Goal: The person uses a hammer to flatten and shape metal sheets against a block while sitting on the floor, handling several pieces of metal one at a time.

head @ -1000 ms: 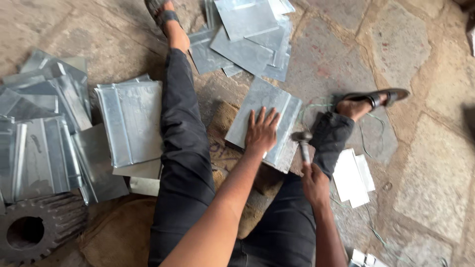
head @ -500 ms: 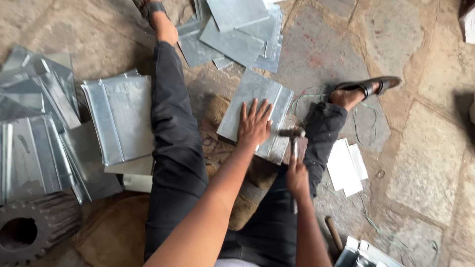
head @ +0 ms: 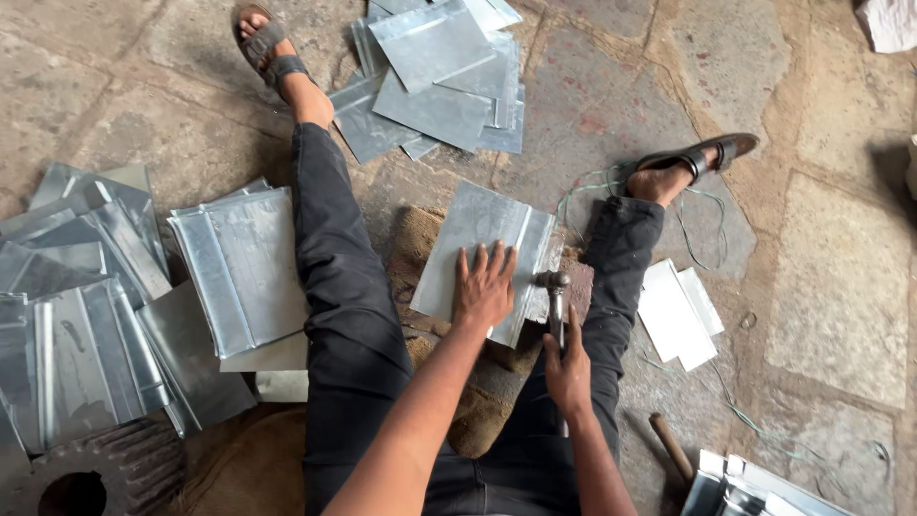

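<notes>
Grey stone paving [head: 841, 287] carries everything here; the person sits on it with legs spread, one sandalled foot far up the view and the other out to the right. Largest of the loose stock is the heap of folded galvanised sheets [head: 67, 315] at the left edge, with a stack of seamed panels [head: 239, 268] just beside the left thigh. A second pile of flat sheets [head: 439, 76] lies beyond the knees. Small white offcuts [head: 678, 311] sit outside the right shin, thin green wire [head: 592, 186] trails near that foot, and a wooden handle [head: 671, 445] lies close to the right knee.

Between the legs, on a brown sacking pad [head: 411, 248], rests the work piece: a galvanised sheet panel [head: 478, 234] with a raised fold running down its right side. The left hand [head: 484, 287] is flat on it, fingers spread, pressing it down rather than gripping. The right hand [head: 570, 371] has its grip clenched round the shaft of a hammer [head: 554, 296], whose head sits at the panel's folded edge, touching or just above it; I cannot tell which.

The step looks like hammering the seam closed along that edge. The next blow would call for the left hand holding the panel steady and clear of the head, and the strike landing squarely on the fold.
</notes>
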